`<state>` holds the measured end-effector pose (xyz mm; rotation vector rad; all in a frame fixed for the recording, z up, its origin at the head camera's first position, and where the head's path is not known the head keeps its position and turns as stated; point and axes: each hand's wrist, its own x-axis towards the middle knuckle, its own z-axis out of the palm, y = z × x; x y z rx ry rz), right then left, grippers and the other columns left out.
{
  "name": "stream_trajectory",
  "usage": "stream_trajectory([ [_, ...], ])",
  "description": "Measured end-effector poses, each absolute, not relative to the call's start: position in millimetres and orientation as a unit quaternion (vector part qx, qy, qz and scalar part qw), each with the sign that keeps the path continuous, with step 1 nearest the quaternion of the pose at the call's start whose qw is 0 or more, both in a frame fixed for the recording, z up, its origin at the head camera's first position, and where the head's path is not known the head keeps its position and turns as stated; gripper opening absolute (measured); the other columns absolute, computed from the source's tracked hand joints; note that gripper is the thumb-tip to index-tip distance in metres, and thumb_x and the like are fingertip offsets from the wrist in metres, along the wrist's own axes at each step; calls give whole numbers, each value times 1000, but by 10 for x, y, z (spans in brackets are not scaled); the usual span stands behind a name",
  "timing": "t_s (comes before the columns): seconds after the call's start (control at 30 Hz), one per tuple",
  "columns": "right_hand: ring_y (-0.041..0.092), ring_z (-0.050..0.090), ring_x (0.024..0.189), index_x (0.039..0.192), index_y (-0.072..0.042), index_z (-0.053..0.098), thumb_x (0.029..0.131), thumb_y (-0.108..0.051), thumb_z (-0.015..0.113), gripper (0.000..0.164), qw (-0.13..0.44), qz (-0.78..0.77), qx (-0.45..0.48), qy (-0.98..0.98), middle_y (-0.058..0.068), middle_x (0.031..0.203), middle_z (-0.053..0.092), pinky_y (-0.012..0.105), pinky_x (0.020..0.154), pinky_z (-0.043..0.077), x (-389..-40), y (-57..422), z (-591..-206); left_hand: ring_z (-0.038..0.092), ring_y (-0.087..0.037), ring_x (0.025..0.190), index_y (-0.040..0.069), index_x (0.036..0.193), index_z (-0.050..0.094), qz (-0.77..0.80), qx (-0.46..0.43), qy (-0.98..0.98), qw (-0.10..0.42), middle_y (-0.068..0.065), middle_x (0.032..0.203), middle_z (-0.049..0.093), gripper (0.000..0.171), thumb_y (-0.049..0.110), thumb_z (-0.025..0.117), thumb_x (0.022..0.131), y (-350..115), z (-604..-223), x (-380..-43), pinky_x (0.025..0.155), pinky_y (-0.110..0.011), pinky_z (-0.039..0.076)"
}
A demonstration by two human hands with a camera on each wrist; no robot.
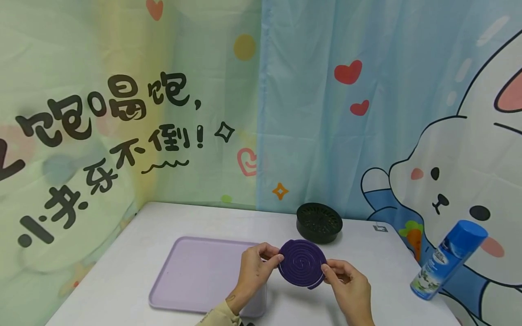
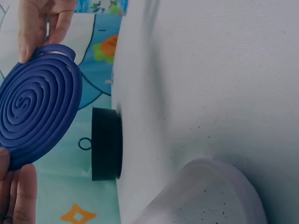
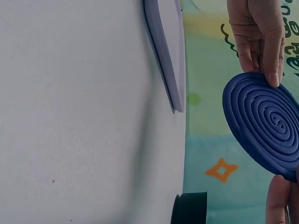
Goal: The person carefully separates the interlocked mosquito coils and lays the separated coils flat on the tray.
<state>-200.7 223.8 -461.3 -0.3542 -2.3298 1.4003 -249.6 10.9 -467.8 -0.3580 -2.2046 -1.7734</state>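
A dark purple-blue spiral mosquito coil is held up above the table between both hands, its flat face toward the head camera. My left hand pinches its left edge between thumb and fingers. On the opposite edge, my right hand grips it the same way, close to the coil's loose outer end. Both wrist views show the coil clear of the tabletop, with fingertips at two opposite rims. Behind it stands a round, dark green metal holder with a slotted top and, in the left wrist view, a small wire ring.
A pale lilac tray lies on the left of the white table. At the right edge stands a blue spray can with a blue cap. Printed curtains hang behind the table's back edge.
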Motion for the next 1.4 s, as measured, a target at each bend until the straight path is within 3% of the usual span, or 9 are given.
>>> stream_trajectory([
  [0.2, 7, 70, 73, 107, -4, 72, 92, -13, 75, 18, 210, 508, -120, -827, 11, 96, 75, 17, 66, 59, -2002, 2224, -4603, 60, 1, 64, 13, 79, 75, -609, -107, -769, 160, 2, 71, 71, 10, 8, 84, 79, 131, -4648, -2483, 60, -17, 53],
  [0.53, 8, 70, 70, 104, -6, 74, 91, -18, 77, 18, 202, 493, -115, -838, 9, 93, 76, 16, 64, 58, -1989, 2198, -4570, 62, -2, 63, 11, 77, 74, -604, -104, -769, 183, 0, 69, 72, 12, 4, 83, 79, 159, -4636, -2479, 59, -16, 53],
  [1.4, 10, 71, 77, 107, -5, 70, 94, -17, 74, 18, 190, 475, -93, -854, 10, 98, 76, 17, 68, 59, -1980, 2167, -4508, 64, -4, 66, 10, 81, 76, -618, -100, -758, 184, 0, 72, 74, 8, 8, 84, 79, 182, -4641, -2474, 62, -17, 53],
])
